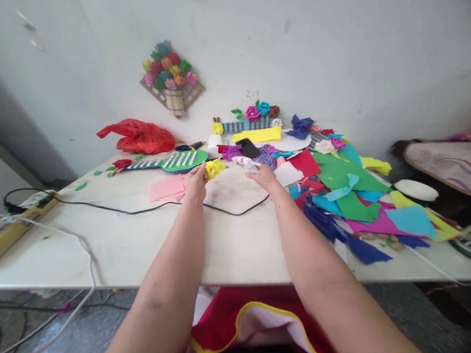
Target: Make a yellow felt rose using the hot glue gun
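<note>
Yellow paper flower [214, 168] at the worktop's centre, the left hand's [197, 180] grip clamped on it. The right hand [263, 177] has its grip closed around a white glue gun [245, 161], whose front end faces the flower. Pink paper [166, 188] lies beside the left hand; a green guitar-shaped piece [185, 161] rests behind it. Farther out on the worktop [246, 252] are a red plastic bag [145, 137], left, a black phone [247, 148], beyond the glue gun, and coloured paper sheets [351, 174], right.
</note>
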Available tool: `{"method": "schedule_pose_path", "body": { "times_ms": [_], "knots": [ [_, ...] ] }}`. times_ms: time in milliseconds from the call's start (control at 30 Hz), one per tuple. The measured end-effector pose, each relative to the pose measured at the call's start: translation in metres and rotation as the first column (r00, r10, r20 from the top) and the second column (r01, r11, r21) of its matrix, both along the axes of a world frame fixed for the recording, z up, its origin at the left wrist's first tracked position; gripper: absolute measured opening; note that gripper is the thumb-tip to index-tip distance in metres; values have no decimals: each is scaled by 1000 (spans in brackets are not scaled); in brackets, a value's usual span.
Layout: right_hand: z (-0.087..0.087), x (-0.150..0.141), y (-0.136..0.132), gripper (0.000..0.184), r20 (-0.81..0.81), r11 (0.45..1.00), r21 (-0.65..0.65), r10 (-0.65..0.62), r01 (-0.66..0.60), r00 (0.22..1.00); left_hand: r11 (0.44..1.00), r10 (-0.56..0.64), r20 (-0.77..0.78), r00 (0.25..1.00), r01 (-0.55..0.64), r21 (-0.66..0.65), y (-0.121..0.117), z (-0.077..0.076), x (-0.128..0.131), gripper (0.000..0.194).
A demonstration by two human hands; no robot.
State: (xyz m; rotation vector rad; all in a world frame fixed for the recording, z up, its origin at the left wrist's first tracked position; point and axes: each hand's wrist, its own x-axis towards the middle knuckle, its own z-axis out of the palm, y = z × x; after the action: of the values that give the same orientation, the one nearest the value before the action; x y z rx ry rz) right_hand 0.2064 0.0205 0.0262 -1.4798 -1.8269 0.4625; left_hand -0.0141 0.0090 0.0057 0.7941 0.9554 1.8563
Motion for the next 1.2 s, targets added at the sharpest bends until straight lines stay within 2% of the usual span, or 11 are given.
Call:
{"method": "schedule_pose_path", "body": {
  "times_ms": [100, 267, 400, 633, 867, 1000, 1100, 1200],
  "knots": [
    [2, -5, -6, 45, 231, 999, -48, 1, 11, 973, 1000, -8, 55, 998, 8, 2, -1, 1, 0, 24],
    [-8, -13, -1, 60, 448, 995, -75, 97, -71, 889, 999, -44, 83, 996, 43, 11, -3, 3, 3, 27],
    [-14, -22, 0, 59, 532, 992, -102, 119, -76, 838, 998, -61, 83, 995, 61, 2, -2, 2, 4, 29],
    [-8, -31, -11, 63, 574, 985, -161, 146, -63, 806, 992, -122, 61, 991, 124, -34, 1, -2, 9, 25],
    [-8, -31, -8, 59, 556, 984, -168, 146, -61, 818, 985, -162, 18, 987, 163, -54, -1, -2, 12, 28],
    [-3, -28, -3, 45, 522, 998, -56, 47, -21, 851, 981, -187, 15, 982, 187, -49, -1, -4, 12, 27],
    [-1, -26, 2, 40, 311, 999, 8, 32, -36, 950, 977, -202, 20, 979, 203, -59, 0, -5, 12, 27],
    [-3, -30, 7, 34, -15, 987, 13, 160, -160, 987, 976, -205, 20, 979, 206, -76, 0, -4, 13, 27]
  ]
}}
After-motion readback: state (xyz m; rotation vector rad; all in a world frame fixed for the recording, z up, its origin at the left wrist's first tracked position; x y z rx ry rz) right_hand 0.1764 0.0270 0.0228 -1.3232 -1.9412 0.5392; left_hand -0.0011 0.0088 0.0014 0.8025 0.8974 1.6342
